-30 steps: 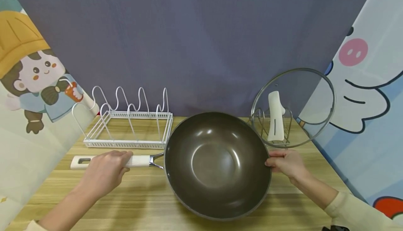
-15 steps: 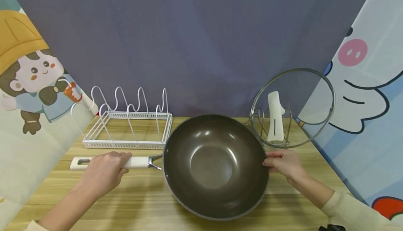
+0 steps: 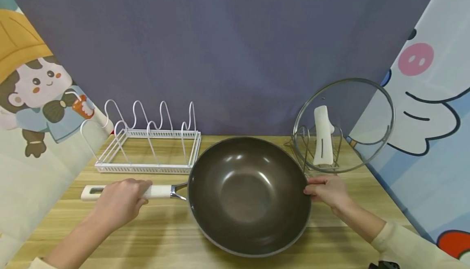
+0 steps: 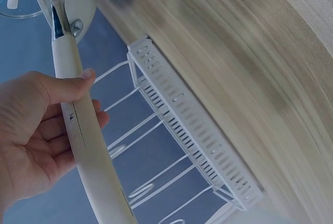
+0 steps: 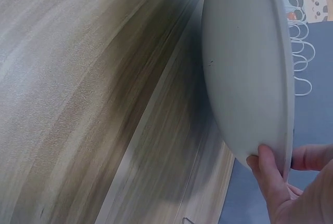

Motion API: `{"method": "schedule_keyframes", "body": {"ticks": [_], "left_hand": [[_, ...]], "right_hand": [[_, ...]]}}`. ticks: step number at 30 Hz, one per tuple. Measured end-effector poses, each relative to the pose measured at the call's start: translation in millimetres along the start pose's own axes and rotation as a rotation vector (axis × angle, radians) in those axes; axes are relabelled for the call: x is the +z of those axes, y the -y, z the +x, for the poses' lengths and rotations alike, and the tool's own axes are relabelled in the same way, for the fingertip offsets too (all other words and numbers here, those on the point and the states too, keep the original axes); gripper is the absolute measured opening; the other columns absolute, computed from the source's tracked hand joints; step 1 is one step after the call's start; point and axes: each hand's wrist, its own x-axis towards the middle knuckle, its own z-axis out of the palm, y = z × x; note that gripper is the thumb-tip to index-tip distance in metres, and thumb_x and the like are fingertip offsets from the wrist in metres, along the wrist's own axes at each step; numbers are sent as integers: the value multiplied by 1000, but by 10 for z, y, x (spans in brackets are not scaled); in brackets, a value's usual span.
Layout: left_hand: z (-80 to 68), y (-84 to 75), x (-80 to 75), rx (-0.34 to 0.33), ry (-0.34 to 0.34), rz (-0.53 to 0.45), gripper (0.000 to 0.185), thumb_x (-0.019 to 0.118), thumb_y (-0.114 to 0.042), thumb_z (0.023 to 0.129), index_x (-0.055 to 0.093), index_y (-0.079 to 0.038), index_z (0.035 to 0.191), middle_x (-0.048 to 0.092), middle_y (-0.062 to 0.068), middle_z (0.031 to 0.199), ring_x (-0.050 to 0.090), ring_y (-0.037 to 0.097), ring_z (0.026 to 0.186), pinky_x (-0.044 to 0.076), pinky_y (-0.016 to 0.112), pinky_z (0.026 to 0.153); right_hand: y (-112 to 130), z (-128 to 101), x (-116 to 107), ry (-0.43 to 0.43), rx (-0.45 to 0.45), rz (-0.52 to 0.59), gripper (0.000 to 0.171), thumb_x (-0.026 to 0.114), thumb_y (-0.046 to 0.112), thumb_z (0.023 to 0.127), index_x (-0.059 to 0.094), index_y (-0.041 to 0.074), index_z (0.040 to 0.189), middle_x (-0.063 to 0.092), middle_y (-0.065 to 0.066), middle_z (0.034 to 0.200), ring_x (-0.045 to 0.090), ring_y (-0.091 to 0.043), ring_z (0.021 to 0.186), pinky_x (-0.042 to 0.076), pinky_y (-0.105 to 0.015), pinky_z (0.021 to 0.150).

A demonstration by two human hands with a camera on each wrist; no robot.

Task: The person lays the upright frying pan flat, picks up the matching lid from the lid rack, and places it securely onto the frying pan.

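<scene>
A deep dark-brown wok [image 3: 247, 199] with a pale outside faces up in the middle of the head view. Its cream handle [image 3: 159, 191] points left, and my left hand [image 3: 119, 201] grips it; the left wrist view shows the thumb on one side and fingers curled around the other. On the opposite side, my right hand [image 3: 328, 191] pinches the wok's rim between thumb and fingers. In the right wrist view the wok's pale underside [image 5: 247, 68] hangs above the wooden table, with a shadow below it.
A white wire rack [image 3: 147, 167] with several upright loops stands behind the left hand. At the back right, a glass lid [image 3: 380, 148] with a cream handle [image 3: 323, 136] leans upright in a small wire stand [image 3: 339, 146]. A grey-blue curtain [image 3: 235, 57] closes the back.
The wok has shifted slightly left and toward me, both hands moving with it. Its grip at handle and rim is unchanged. The rack and the lid stay put.
</scene>
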Motion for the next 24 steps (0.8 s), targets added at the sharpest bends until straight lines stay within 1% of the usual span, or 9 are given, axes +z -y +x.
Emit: {"method": "schedule_keyframes", "body": {"ticks": [4,10,15,20,24], "left_hand": [[19,27,41,-5,18,-6,34,86,-10,60,54,-18,71,65,-1,67,60,15,58,44,33,42],[14,56,121,-13,31,-19,32,86,-12,60,58,-18,75,67,-2,71,61,14,60,44,32,42],[-4,65,172,-24,26,-23,32,86,-12,59,63,-17,80,70,0,74,62,15,61,47,33,43],[20,81,205,-13,9,-20,33,87,-12,58,65,-15,83,71,1,75,64,17,62,48,34,45],[38,88,231,-10,15,-27,33,87,-12,58,65,-15,83,71,2,76,64,17,63,49,34,45]], "right_hand": [[-2,29,19,-6,6,-2,48,67,-3,78,53,-21,121,73,-5,83,71,-15,62,61,-28,66],[-9,59,50,-13,-2,7,48,66,-4,78,52,-23,119,73,-7,81,70,-14,59,60,-27,62],[-27,87,61,-9,1,15,47,66,-5,78,52,-23,119,74,-8,82,70,-14,59,60,-28,62],[-45,120,65,-8,6,19,47,66,-6,78,52,-23,120,74,-10,83,70,-13,59,61,-28,62],[-65,139,70,-8,4,23,47,65,-7,78,52,-24,119,74,-17,87,70,-12,60,61,-28,62]]}}
